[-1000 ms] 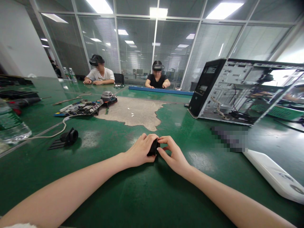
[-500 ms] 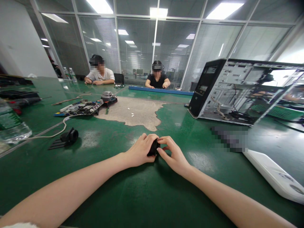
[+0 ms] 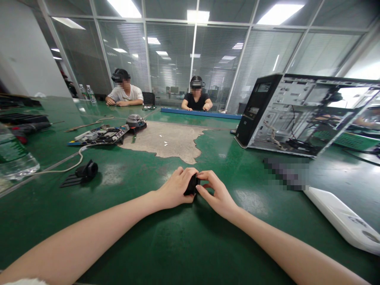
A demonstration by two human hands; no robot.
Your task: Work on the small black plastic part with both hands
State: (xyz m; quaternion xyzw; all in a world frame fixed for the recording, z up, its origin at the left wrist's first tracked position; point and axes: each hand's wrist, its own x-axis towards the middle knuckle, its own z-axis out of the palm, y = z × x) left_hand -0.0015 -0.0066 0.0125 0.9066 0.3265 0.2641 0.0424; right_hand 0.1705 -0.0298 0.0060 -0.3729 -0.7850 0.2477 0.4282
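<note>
**Both hands on a small black part**

Head view: small black part (image 3: 192, 185), matte, blocky, mostly hidden; left hand (image 3: 175, 189) wrapped round it, right hand (image 3: 215, 192) pinching its right edge w/ fingertips; hands together, low over the table (image 3: 178, 245); table green, glossy, w/ a worn bare patch (image 3: 166, 140); open computer case (image 3: 299, 114) at right; glass-walled office, ceiling lights.
</note>
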